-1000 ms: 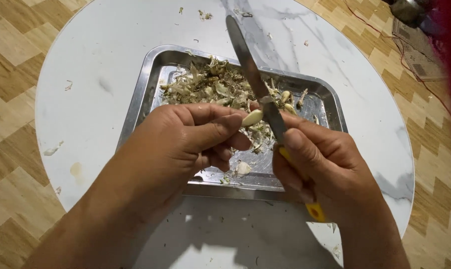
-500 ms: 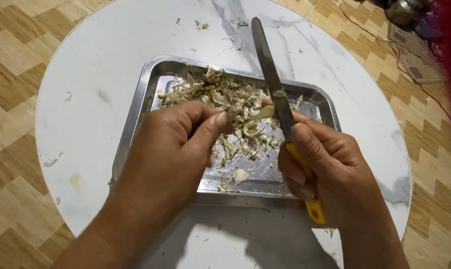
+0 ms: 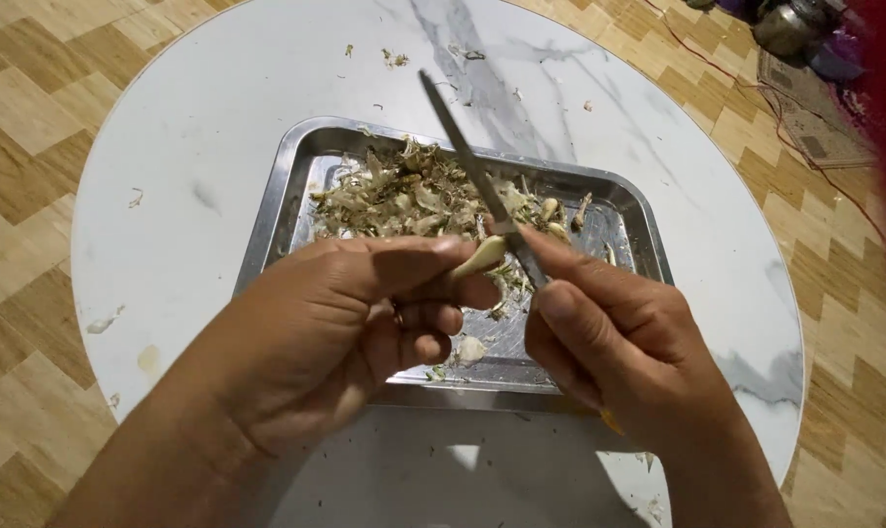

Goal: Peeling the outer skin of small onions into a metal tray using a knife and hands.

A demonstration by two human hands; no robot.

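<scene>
- Round white marbled surface (image 3: pixel 199 147) — carries a steel tray (image 3: pixel 277 210) of garlic peels (image 3: pixel 404 196).
- Left hand (image 3: pixel 335 332) closed, pinching a garlic clove (image 3: pixel 479 258) above the tray.
- Right hand (image 3: pixel 624 347) closed round a knife (image 3: pixel 472 171) — blade touching the clove.

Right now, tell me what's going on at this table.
A person is working on a garlic clove over a metal tray on a round white marble-look table. The left hand pinches the clove between thumb and fingers, while the right hand grips a knife with its blade laid against the clove. A heap of papery peelings fills the far part of the tray, with a few cloves at its right side. Scraps of skin lie scattered on the tabletop.
</scene>
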